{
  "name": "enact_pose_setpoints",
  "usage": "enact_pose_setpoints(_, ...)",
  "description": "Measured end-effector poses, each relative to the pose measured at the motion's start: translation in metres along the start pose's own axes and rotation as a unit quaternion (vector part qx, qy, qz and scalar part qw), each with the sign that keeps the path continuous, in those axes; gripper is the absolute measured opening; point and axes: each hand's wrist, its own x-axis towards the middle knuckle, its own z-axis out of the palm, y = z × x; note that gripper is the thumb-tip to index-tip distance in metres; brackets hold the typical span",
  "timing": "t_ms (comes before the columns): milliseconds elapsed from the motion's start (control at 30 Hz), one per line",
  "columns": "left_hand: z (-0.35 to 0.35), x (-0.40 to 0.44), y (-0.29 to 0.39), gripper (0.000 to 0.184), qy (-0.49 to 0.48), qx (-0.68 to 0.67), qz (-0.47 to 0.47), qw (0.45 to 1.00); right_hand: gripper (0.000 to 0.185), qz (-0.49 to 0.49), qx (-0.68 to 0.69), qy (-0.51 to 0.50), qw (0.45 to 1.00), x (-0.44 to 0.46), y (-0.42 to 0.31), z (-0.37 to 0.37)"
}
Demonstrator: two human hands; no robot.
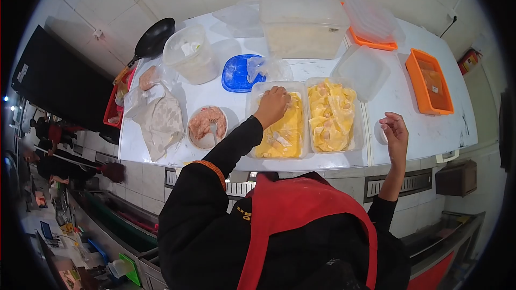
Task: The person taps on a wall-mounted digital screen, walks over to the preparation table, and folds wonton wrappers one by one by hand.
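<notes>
My left hand (272,106) reaches into a clear plastic container (251,151) of flat yellow dough wrappers (280,135). Its fingers are curled together near the far end of the wrappers, and their tips are partly hidden. Right beside it, a second clear container (359,142) holds yellow folded dumplings (331,113), with pinkish filling showing through. My right hand (395,129) is raised over the right part of the table, fingers loosely bent and apart, holding nothing. Left of the wrappers stands a round bowl of pink minced meat (201,122), with a gap in the meat.
A blue lid (236,73) with a plastic bag, a clear tub (194,59) and a large clear box (305,27) stand behind. An orange tray (430,83) lies right. At left are a cloth-like bag (161,123) and a black wok (153,38). People are in the left background.
</notes>
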Motion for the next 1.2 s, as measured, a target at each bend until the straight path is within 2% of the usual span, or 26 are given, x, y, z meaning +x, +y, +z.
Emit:
enact_pose_setpoints(167,0.021,0.006,-0.014,0.021,-0.042,-0.012,0.001,0.999,0.025,-0.012,-0.007,0.015,1.0,-0.01,-0.008,0.0)
enact_pose_setpoints(233,0.029,0.002,-0.019,0.023,0.002,-0.063,0.05,0.997,0.024,-0.018,-0.059,0.005,0.998,-0.013,-0.009,0.003)
enact_pose_setpoints(267,0.016,0.001,-0.009,0.024,-0.021,-0.097,0.014,0.995,0.025,-0.019,-0.037,-0.01,0.999,-0.015,-0.009,0.009)
enact_pose_setpoints(300,0.007,-0.003,-0.003,0.024,0.009,-0.153,0.034,0.988,0.026,-0.041,-0.034,-0.022,0.998,-0.013,-0.008,0.019)
enact_pose_setpoints(367,-0.052,-0.007,0.023,0.027,-0.029,-0.217,0.066,0.973,0.035,-0.032,-0.016,-0.094,0.995,-0.003,-0.007,0.039)
enact_pose_setpoints(467,-0.116,-0.012,0.061,0.025,-0.057,-0.29,0.095,0.951,0.05,-0.12,-0.18,-0.148,0.965,-0.006,-0.054,0.1)
enact_pose_setpoints(500,-0.128,-0.014,0.069,0.025,-0.063,-0.319,0.107,0.939,0.061,-0.171,-0.184,-0.161,0.954,-0.006,-0.061,0.117)
enact_pose_setpoints(600,-0.139,-0.018,0.083,0.03,-0.009,-0.34,0.148,0.929,0.062,-0.106,-0.106,-0.236,0.96,-0.006,-0.087,0.14)
enact_pose_setpoints(633,-0.158,-0.023,0.085,0.034,-0.031,-0.323,0.127,0.937,0.065,-0.104,-0.042,-0.229,0.967,-0.003,-0.083,0.141)
enact_pose_setpoints(733,-0.191,-0.04,0.076,0.038,-0.046,-0.545,0.076,0.834,0.066,-0.039,0.068,-0.254,0.964,-0.001,-0.095,0.132)
enact_pose_setpoints(767,-0.178,-0.04,0.073,0.041,-0.012,-0.701,0.066,0.71,0.067,-0.055,0.101,-0.251,0.961,0.0,-0.095,0.131)
enact_pose_setpoints(833,-0.129,-0.043,0.068,0.047,0.057,-0.92,0.044,0.386,0.066,-0.032,0.153,-0.215,0.964,0.001,-0.089,0.135)
enact_pose_setpoints(867,-0.112,-0.047,0.076,0.05,0.04,-0.95,0.021,0.31,0.066,-0.022,0.181,-0.197,0.963,0.003,-0.085,0.141)
enact_pose_setpoints(933,-0.081,-0.049,0.093,0.056,0.0,-0.989,-0.025,0.148,0.064,-0.022,0.115,-0.175,0.978,0.009,-0.072,0.146)
enact_pose_setpoints(1033,-0.066,-0.048,0.108,0.059,-0.017,-0.959,-0.115,0.257,0.061,-0.057,0.019,-0.17,0.984,0.01,-0.057,0.152)
enact_pose_setpoints(1100,-0.029,-0.036,0.104,0.057,-0.036,-0.968,-0.124,0.213,0.057,-0.056,-0.028,-0.16,0.985,0.003,-0.061,0.142)
enact_pose_setpoints(1167,-0.035,-0.038,0.095,0.054,-0.058,-0.985,-0.1,0.125,0.053,-0.052,-0.086,-0.132,0.986,0.006,-0.066,0.127)
enact_pose_setpoints(1200,-0.043,-0.04,0.089,0.053,-0.068,-0.993,-0.082,0.06,0.052,-0.061,-0.134,-0.109,0.983,0.01,-0.062,0.113)
